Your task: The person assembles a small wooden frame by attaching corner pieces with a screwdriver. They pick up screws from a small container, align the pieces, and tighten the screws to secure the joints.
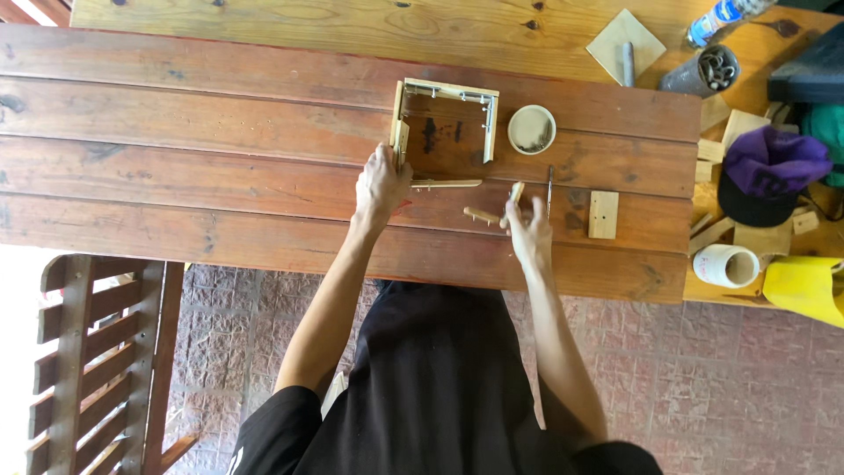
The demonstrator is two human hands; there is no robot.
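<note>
A round shallow bowl (532,129) stands above the middle of the frame on the dark plank table (176,149). A small wood block (603,215) lies right of centre. At the right edge are a purple and black cap (769,174), a white cup (726,266) and a yellow thing (807,287). In the upper right lie a plastic bottle (721,18) and a square board (625,44). A slatted chair (97,361) stands in the lower left.

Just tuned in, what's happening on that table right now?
A person stands at a wooden table. The left hand rests on the near corner of a small three-sided wooden frame, steadying it. The right hand holds a short wooden stick above the tabletop. Another stick and a thin strip lie between the hands, a small round container beside the frame.
</note>
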